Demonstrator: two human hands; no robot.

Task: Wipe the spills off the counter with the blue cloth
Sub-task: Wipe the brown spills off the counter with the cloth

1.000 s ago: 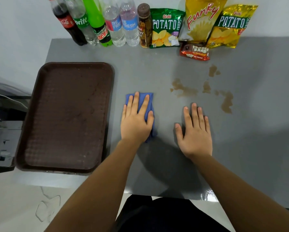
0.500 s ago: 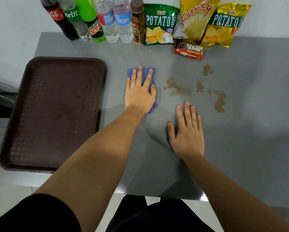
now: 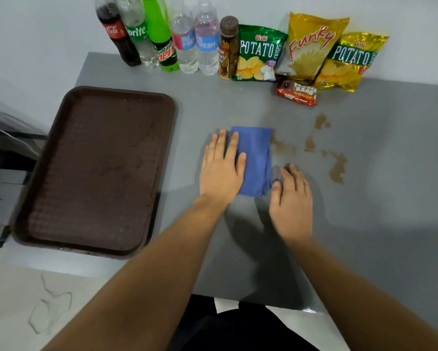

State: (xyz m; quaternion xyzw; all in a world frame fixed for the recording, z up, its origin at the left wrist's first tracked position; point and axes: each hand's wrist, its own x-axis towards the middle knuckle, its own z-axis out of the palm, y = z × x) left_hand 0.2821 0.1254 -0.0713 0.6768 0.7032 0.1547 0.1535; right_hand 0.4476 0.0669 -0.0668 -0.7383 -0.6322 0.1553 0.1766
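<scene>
The folded blue cloth (image 3: 256, 158) lies flat on the grey counter (image 3: 390, 198). My left hand (image 3: 221, 171) rests flat with its fingers spread, thumb and forefinger over the cloth's left edge. My right hand (image 3: 290, 198) lies palm down just right of the cloth's near corner, fingertips beside it. Brown spills (image 3: 337, 165) spread over the counter to the right of the cloth, and the nearest smear (image 3: 282, 146) touches the cloth's right edge.
A brown tray (image 3: 96, 171) sits at the left. Along the back wall stand several drink bottles (image 3: 162, 36), three chip bags (image 3: 311, 51) and a red snack bar packet (image 3: 296, 93). The counter's front edge (image 3: 263, 304) is close to my body.
My left hand slid the cloth right, up against the nearest smear, and now covers only its left edge. My right hand drew in beside the cloth's near right corner.
</scene>
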